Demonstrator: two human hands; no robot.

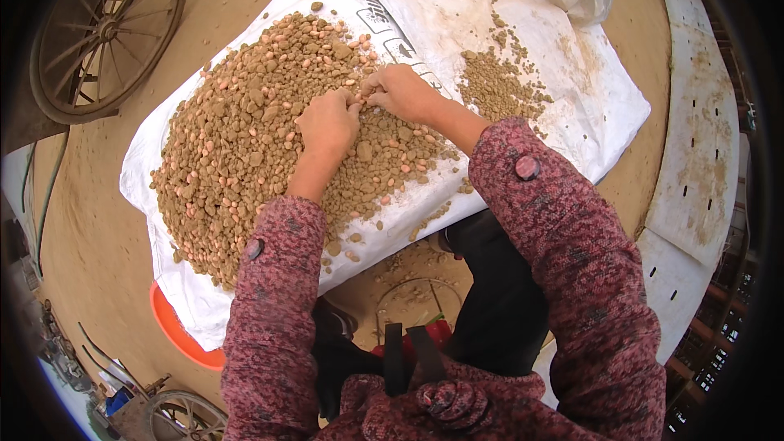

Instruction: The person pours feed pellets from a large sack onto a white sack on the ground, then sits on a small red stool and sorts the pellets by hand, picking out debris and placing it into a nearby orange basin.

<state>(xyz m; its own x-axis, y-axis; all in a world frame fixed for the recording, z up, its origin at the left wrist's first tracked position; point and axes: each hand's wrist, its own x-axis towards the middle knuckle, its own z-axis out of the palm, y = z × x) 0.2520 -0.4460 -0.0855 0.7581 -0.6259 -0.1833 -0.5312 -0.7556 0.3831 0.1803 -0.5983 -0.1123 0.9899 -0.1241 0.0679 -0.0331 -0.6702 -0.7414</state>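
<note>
A wide heap of brown soil clods (261,114) mixed with pinkish kernels, which look like shelled peanuts, lies on a white woven sack (143,159). Over the heap's right side my two hands are close together, fingertips nearly touching. My left hand (329,124) is closed, its fingers curled down at the clods. My right hand (400,91) is closed too, thumb and fingers pinched together. Whatever is between the fingers of either hand is too small or hidden to tell. A smaller pile of brown clods (502,86) sits to the right, beyond my right wrist.
At the upper left stands a spoked wheel (107,30). An orange basin (175,331) shows partly under the sack's lower left edge. Another wheel (186,418) is at the bottom left. White slotted panels (690,131) curve along the right side. My knees are near the sack's front edge.
</note>
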